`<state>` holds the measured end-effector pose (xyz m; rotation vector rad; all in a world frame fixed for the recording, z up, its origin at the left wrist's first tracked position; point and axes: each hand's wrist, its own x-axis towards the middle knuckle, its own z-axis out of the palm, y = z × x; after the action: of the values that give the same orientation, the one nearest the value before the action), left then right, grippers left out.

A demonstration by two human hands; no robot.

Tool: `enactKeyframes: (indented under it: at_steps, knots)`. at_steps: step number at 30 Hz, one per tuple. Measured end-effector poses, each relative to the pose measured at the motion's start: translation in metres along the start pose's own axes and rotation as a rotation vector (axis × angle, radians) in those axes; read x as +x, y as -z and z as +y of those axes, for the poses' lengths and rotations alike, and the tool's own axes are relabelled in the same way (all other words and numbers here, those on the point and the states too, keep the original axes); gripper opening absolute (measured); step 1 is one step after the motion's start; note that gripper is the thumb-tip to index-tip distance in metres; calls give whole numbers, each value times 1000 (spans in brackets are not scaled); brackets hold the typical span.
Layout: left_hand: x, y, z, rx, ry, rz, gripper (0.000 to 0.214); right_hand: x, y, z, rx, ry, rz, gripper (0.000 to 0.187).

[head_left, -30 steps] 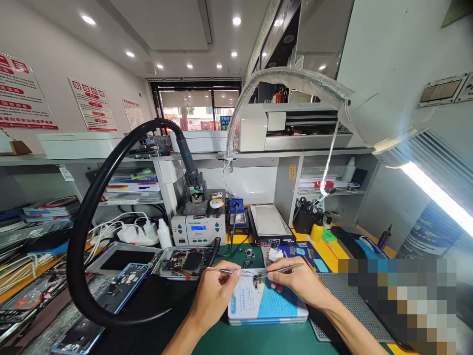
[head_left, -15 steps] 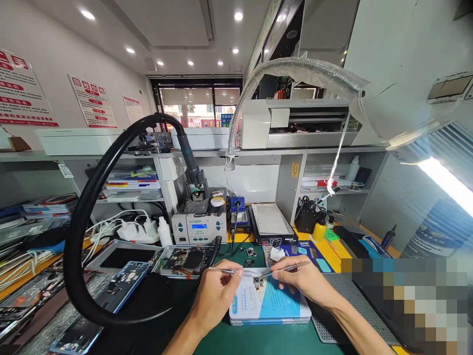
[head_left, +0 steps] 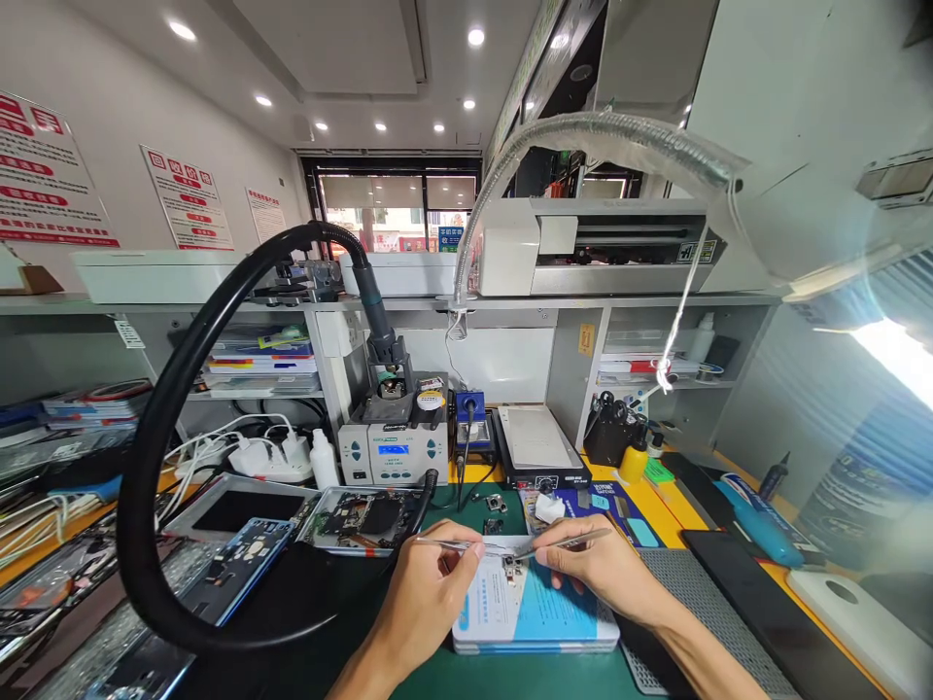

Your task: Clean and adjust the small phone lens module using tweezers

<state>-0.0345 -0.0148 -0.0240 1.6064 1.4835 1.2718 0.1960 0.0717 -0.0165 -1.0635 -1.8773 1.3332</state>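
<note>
Both hands work close together over the tabletop (head_left: 430,681), fingertips bent inward. Thumb and forefinger of the left hand (head_left: 433,583) pinch a slim metal tool (head_left: 453,545), held nearly level and pointing right; the right hand (head_left: 587,562) likewise pinches a pale metal rod (head_left: 574,540), its dark tip angled down to the left. Between them, near that tip, a small electronic part (head_left: 512,569) lies on the upper portion of a white-and-blue stack (head_left: 539,622) of flat boxes (whether either tip touches it, I cannot tell at this size).

Just beyond the stack sit two more little metal pieces (head_left: 496,503), and a crumpled white wad (head_left: 549,507) rests to their right. Left of these is an opened device (head_left: 364,515) with its circuitry bare, and nearer, a blue-edged phone frame (head_left: 244,574) lies at a slant. Behind stands a grey station (head_left: 394,452) with a lit blue display, a white bottle (head_left: 323,460) at its left side. One thick black hose (head_left: 135,476) loops around the left foreground. Toward the right are a yellow bottle (head_left: 634,462), a perforated grey mat (head_left: 677,578) partly below the right forearm, and a bright lamp (head_left: 896,350) overhead.
</note>
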Motion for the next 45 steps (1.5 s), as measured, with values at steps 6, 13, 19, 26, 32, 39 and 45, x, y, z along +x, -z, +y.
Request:
enactKeyframes:
  at_steps: [6, 13, 19, 26, 32, 39, 45]
  knots:
    - [0, 0, 0, 3, -2, 1, 31, 1, 0, 5, 13, -3, -5, 38]
    - [1, 1, 1, -18, -3, 10, 31, 1, -2, 1, 23, -13, 0, 35]
    - [1, 2, 3, -3, -6, 1, 32, 1, -2, 1, 36, -12, 4, 33]
    - [1, 1, 5, -8, 0, -1, 32, 2, -3, 4, 44, -20, 8, 36]
    - [1, 3, 5, -4, 9, 7, 32, 1, -2, 0, 25, -27, 5, 39]
    - [1, 1, 1, -19, 18, -5, 32, 1, -2, -3, 23, -17, 1, 33]
    - [1, 2, 1, 1, 3, -2, 31, 2, -2, 1, -15, -6, -3, 33]
